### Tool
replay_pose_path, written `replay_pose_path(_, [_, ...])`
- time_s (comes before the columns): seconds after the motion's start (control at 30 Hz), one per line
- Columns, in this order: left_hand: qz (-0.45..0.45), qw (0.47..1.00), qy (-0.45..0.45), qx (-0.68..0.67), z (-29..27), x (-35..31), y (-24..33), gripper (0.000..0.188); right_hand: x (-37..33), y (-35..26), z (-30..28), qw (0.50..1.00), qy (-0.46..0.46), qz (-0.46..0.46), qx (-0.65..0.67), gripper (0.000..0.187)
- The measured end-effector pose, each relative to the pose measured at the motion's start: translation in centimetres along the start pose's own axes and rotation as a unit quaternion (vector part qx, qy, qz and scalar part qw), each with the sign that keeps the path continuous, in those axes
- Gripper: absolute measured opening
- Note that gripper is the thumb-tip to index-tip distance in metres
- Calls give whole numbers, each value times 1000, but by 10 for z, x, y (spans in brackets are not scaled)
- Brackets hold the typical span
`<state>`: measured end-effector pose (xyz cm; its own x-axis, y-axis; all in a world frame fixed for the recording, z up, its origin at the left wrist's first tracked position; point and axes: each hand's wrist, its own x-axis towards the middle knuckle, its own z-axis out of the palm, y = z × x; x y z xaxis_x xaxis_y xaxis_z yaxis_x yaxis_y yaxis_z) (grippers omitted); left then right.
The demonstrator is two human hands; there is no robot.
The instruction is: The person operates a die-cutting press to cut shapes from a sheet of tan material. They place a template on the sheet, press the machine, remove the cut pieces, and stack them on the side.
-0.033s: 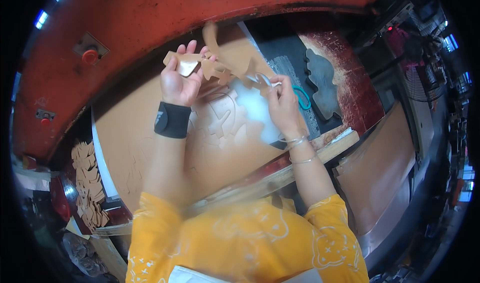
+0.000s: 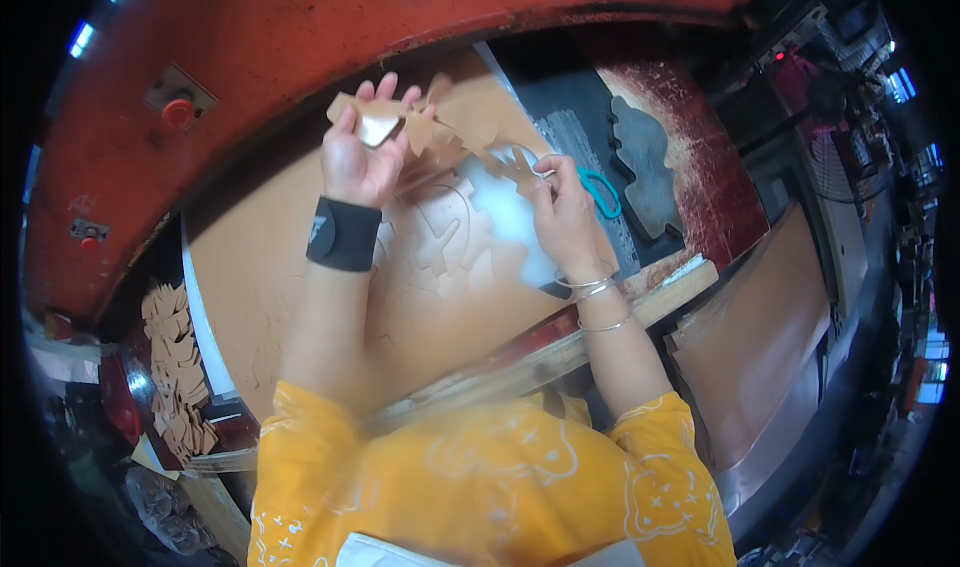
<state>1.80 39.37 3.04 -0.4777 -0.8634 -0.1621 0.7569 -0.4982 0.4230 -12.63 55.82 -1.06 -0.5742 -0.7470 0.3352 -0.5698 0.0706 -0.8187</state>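
My left hand (image 2: 358,167), with a black wristband, is palm up. Its thumb closes over some cut tan pieces (image 2: 345,109) of thin leather-like sheet, and one pale surface catches the light. Off its fingertips trails a blurred, jagged tan scrap (image 2: 430,142), reaching toward my right hand. My right hand (image 2: 568,217) is closed in a pinch at the scrap's right end, above a bright white gap. Beneath both hands lies a large tan sheet (image 2: 280,277) with curved cut outlines (image 2: 440,227) in its middle.
A grey shaped cutting die (image 2: 645,162) rests on the dark board at right, near a teal loop handle (image 2: 603,195). Cut tan pieces (image 2: 178,377) are stacked at left. A red machine beam (image 2: 300,37) with a red button (image 2: 178,114) spans the far side. More sheets (image 2: 760,337) lie at right.
The upright tan strip above my left fingers has swung down and to the right. My right fingers have shifted slightly lower; my left hand has barely moved.
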Motion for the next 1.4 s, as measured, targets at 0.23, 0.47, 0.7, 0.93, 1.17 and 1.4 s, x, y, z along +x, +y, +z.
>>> replay_pose_path(0.23, [54,972,-227,-39,30,15,91,31,-6,17,-8,998,-24,58,-14,15])
replay_pose_path(0.47, [228,689,-340,598,-4,-12,86,33,-71,-33,-43,989,-43,126,60,32])
replay_pose_path(0.7, [128,430,-554,702,-61,-108,-4,49,-188,-50,-46,619,-68,488,612,52])
replay_pose_path(0.93, [143,373,-542,740,-59,-133,-10,54,-184,-38,-13,505,-105,413,750,38])
replay_pose_path(1.17, [115,404,-557,716,-62,-119,-6,42,-174,-42,-1,733,-38,374,567,24])
replay_pose_path(1.4, [68,982,98,149,-11,-42,63,34,-181,-30,-5,684,-68,388,614,26])
